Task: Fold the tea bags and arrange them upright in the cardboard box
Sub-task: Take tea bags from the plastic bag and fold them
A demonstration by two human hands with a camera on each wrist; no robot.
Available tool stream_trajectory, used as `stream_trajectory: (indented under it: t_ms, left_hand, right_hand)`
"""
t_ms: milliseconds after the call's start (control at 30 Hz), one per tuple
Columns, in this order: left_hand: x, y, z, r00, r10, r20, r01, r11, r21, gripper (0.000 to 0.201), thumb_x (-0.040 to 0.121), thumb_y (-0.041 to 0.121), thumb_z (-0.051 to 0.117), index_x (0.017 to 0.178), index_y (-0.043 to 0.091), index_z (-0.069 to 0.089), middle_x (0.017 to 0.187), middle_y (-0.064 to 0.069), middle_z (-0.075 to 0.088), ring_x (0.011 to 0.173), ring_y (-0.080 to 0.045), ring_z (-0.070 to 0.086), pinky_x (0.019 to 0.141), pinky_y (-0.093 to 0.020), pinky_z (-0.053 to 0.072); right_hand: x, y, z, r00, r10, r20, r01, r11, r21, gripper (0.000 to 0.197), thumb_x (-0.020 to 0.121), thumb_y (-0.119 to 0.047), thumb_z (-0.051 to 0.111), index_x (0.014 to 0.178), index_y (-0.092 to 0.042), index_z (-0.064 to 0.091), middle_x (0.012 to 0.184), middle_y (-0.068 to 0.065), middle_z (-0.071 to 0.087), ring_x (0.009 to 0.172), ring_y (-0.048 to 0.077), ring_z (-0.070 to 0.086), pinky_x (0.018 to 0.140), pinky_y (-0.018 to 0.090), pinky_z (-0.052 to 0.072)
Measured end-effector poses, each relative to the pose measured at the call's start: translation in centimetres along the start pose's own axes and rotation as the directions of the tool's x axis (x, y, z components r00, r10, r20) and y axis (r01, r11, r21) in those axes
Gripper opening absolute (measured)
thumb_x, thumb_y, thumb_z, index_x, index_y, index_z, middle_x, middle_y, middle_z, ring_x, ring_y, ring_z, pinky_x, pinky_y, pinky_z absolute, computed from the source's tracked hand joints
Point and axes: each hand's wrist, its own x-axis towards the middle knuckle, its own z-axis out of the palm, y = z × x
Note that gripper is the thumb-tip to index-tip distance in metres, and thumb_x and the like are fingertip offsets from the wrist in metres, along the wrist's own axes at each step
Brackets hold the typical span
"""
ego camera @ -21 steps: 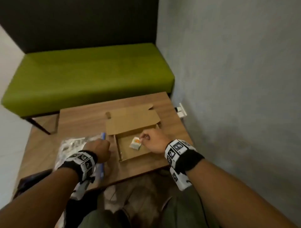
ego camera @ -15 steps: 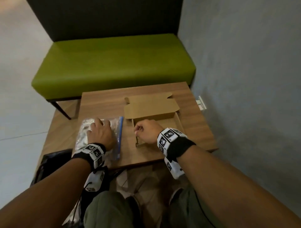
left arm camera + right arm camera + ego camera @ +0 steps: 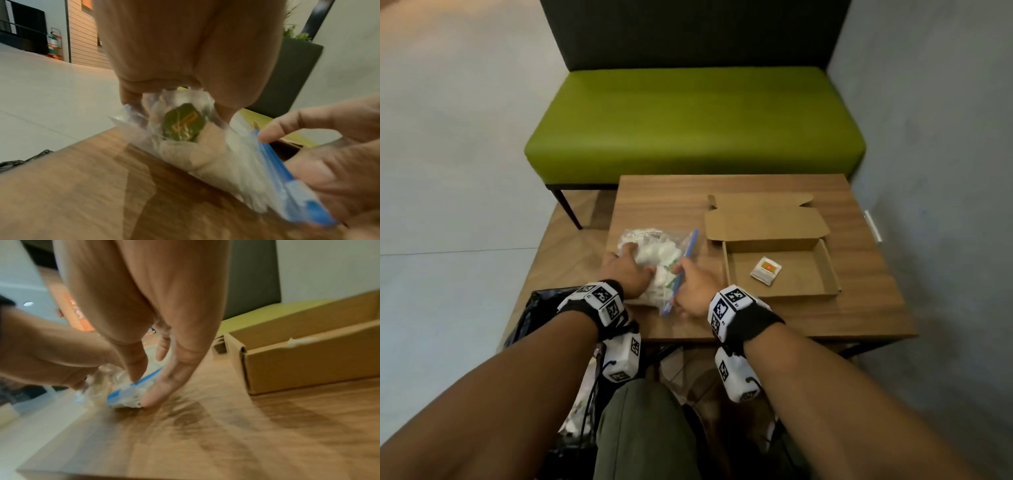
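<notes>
Left hand: the left hand [image 3: 626,273] lies on top of the clear plastic bag [image 3: 654,260], fingers spread over its far part; from the left wrist view the fingertips [image 3: 131,99] dig into the plastic, gripping it
Right hand: the right hand [image 3: 697,289] is at the bag's blue zip strip [image 3: 686,263], at the bag's right edge; thumb and a finger close on the strip near its near end, the other fingers fairly straight, one fingertip [image 3: 152,398] touching the counter
Plastic bag: lies flat on the counter [image 3: 859,308], left of the cardboard box, with white tea bags [image 3: 664,251] packed inside; a green tag [image 3: 183,124] shows through the plastic under the left hand
Cardboard box: the cardboard box [image 3: 828,267] sits open on the right half of the counter, its lid flap [image 3: 763,219] laid back towards the bench
Tea bag in box: one folded tea bag [image 3: 766,270] with an orange and red label lies on the box floor, near the middle, apart from all walls; it looks flat rather than upright
Counter: wooden, brown grain, both wrists above its near edge
Beyond: a green bench [image 3: 695,123] with a dark backrest stands just behind the counter
Below: dark bag [image 3: 530,315] on the floor by the left forearm
</notes>
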Motion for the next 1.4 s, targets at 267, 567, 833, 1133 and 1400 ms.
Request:
stream_trajectory:
  t_ms: [267, 567, 833, 1133, 1400]
  left_hand:
    - [-3.3, -1.4, -2.6, 0.951, 0.303, -0.054, -0.3, 0.952, 0.059, 0.081, 0.063, 0.035, 0.065, 0.141, 0.035, 0.043, 0.154, -0.007, 0.023, 0.136, -0.033, 0.038, 0.11, -0.048, 0.035]
    - [-5.3, -1.1, -3.3, 0.766, 0.53, -0.364, -0.492, 0.847, 0.199, 0.024, 0.093, 0.035, 0.061, 0.09, 0.013, 0.07, 0.092, -0.006, 0.059, 0.085, -0.028, 0.055, 0.067, -0.037, 0.043]
    - [-6.7, -0.2, -6.9, 0.777, 0.423, -0.465, -0.472, 0.882, 0.014, 0.019, 0.09, 0.027, 0.069, 0.09, 0.009, 0.073, 0.09, -0.005, 0.07, 0.084, -0.021, 0.062, 0.068, -0.028, 0.04]
    - [-6.1, -2.6, -9.4, 0.883, 0.276, -0.379, -0.423, 0.817, -0.392, 0.019, 0.082, 0.029, 0.078, 0.067, 0.023, 0.068, 0.081, -0.004, 0.074, 0.072, -0.022, 0.074, 0.072, -0.046, 0.062]
    - [-6.3, -4.9, -9.8, 0.934, 0.199, -0.296, -0.337, 0.765, -0.548, 0.029, 0.088, 0.012, 0.073, 0.069, 0.005, 0.052, 0.099, -0.034, 0.065, 0.091, -0.039, 0.071, 0.069, -0.033, 0.063]
  right_hand:
    - [-0.2, -2.5, -1.2, 0.975, -0.137, -0.176, 0.146, 0.989, 0.036, 0.029, 0.084, 0.007, 0.061, 0.075, -0.019, 0.07, 0.073, 0.001, 0.069, 0.072, 0.016, 0.068, 0.06, 0.018, 0.05]
    - [-0.6, -5.4, -1.6, 0.872, -0.296, -0.391, 0.304, 0.952, -0.043, 0.016, 0.083, -0.007, 0.076, 0.074, -0.021, 0.072, 0.074, 0.0, 0.067, 0.079, 0.023, 0.068, 0.079, 0.042, 0.059]
    - [-2.1, -7.3, -2.5, 0.737, -0.544, -0.402, 0.528, 0.834, -0.16, 0.013, 0.086, -0.016, 0.077, 0.099, -0.017, 0.078, 0.09, -0.005, 0.071, 0.074, 0.008, 0.061, 0.07, 0.003, 0.04]
    - [-0.6, -6.5, -3.5, 0.748, -0.541, -0.384, 0.443, 0.838, -0.319, 0.01, 0.091, -0.011, 0.067, 0.096, -0.009, 0.076, 0.1, 0.01, 0.073, 0.095, 0.025, 0.063, 0.086, 0.033, 0.046]
    - [0.9, -2.9, -5.6, 0.75, -0.354, -0.56, 0.186, 0.924, -0.335, 0.015, 0.089, -0.001, 0.062, 0.09, -0.011, 0.074, 0.109, 0.013, 0.064, 0.096, 0.03, 0.062, 0.073, 0.025, 0.036]
